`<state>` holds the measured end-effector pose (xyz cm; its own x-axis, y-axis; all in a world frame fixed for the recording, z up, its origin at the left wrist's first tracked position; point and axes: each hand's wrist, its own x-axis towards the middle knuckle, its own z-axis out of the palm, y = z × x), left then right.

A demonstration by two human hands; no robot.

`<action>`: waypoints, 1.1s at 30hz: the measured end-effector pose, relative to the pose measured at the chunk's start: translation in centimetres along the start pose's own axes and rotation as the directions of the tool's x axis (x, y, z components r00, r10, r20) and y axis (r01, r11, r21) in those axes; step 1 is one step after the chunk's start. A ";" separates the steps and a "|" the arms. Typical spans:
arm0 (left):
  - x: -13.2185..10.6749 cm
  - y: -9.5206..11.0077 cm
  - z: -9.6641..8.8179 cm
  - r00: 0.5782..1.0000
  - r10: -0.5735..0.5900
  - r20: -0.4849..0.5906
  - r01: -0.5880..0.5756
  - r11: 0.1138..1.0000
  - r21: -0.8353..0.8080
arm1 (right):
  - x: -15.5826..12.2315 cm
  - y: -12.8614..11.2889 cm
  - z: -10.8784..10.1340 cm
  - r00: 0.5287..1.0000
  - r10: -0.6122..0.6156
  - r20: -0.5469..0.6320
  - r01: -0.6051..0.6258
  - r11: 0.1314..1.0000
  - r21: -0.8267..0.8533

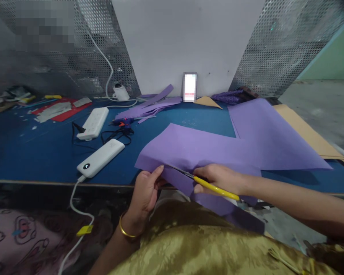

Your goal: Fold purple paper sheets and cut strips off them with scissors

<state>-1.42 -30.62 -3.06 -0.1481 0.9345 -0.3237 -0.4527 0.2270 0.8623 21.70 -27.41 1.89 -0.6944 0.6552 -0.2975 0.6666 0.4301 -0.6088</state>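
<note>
My left hand (145, 191) pinches the near left edge of a purple paper sheet (195, 149), thumb on top. My right hand (220, 178) grips yellow-handled scissors (202, 182), whose blades point left into the sheet's near edge, close to my left thumb. The sheet lies partly on the blue table (31, 149) and hangs over its front edge onto my lap. A cut purple strip (218, 204) droops below my right hand.
A second purple sheet (263, 130) lies right, over brown card (306, 133). Purple strips (149, 107) pile at the back. A white power bank (101, 157) with cable, a white power strip (93, 122) and a glue gun (123, 123) lie left. Red paper scraps (57, 109) sit far left.
</note>
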 end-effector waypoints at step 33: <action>-0.1 0.6 0.7 0.998 0.010 0.059 -0.011 1.000 0.017 | 0.7 -0.5 -0.1 0.999 -0.021 -0.033 0.023 0.997 0.071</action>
<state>-1.04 -30.35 -2.20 -0.1005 0.9514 -0.2912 -0.4363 0.2209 0.8722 20.88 -27.11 2.03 -0.6990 0.6662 -0.2600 0.6292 0.4000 -0.6664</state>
